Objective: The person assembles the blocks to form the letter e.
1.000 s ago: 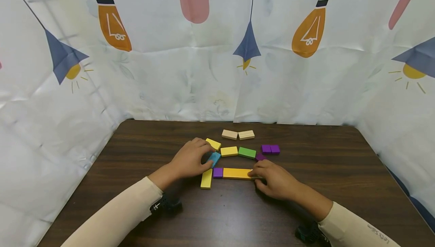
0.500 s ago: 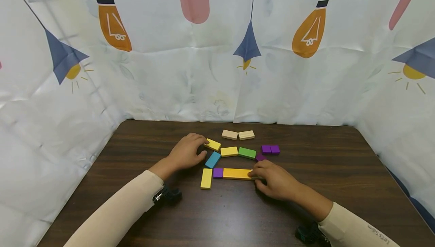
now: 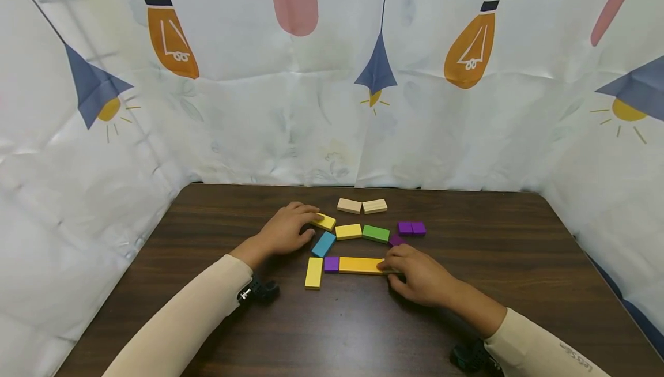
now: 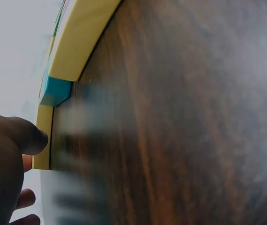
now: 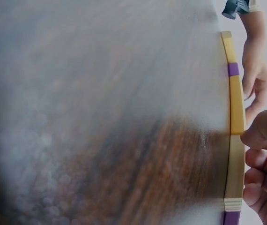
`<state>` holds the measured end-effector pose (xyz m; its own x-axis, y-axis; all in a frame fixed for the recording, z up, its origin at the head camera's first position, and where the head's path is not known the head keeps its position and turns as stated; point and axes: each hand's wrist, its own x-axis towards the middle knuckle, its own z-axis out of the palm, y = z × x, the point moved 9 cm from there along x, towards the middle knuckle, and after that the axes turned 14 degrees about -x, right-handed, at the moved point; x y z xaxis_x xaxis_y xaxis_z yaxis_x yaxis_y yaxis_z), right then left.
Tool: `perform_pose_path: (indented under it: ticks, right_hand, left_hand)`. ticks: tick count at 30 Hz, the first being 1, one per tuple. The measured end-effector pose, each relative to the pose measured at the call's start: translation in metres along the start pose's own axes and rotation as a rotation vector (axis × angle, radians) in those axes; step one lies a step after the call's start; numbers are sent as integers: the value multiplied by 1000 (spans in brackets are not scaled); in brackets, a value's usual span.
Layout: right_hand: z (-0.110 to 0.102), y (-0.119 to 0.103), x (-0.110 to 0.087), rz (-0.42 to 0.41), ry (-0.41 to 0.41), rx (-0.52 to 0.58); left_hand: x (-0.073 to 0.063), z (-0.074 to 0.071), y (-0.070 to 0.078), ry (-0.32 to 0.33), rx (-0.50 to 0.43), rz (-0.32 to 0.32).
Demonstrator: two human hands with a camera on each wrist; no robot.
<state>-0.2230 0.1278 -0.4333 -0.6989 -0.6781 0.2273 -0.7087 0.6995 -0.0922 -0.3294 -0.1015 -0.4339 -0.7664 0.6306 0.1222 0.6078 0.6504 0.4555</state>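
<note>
My left hand (image 3: pixel 287 230) is at the back left, fingertips on a yellow block (image 3: pixel 325 222). Its thumb, bent toward me, overlaps that block's side in the left wrist view. Just nearer lies a tilted blue block (image 3: pixel 324 244). My right hand (image 3: pixel 422 276) rests over the right end of the front row, fingertips at the orange block (image 3: pixel 360 266) and a plain wooden block (image 5: pixel 235 166) mostly hidden beneath it. A small purple block (image 3: pixel 331 264) and an upright-lying yellow block (image 3: pixel 313 273) continue that row leftward.
Behind the front row are another yellow block (image 3: pixel 348 232), a green block (image 3: pixel 376 233) and a dark purple block (image 3: pixel 396 240). Two plain wooden blocks (image 3: pixel 349 206) and two purple blocks (image 3: pixel 411 228) lie farther back on the brown table (image 3: pixel 233 210). A printed curtain (image 3: pixel 290 123) surrounds it.
My left hand has let go of the blue block, which now lies uncovered, and moved back and left to the rear yellow block. The right hand stays in place.
</note>
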Motion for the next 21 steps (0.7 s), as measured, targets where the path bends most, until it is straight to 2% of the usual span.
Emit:
perform_pose_path:
  ticks: [9,15,21]
  right_hand:
    - [0,0,1,1,-6,-6]
    - [0,0,1,-4,-2,-2]
    - [0,-1,1,-5,1,-7]
  left_hand:
    - [-4,-8,-9,39,31,-48]
    - [-10,-12,-19,61,63,-116]
    - [-13,-15,-21,70,76,-127]
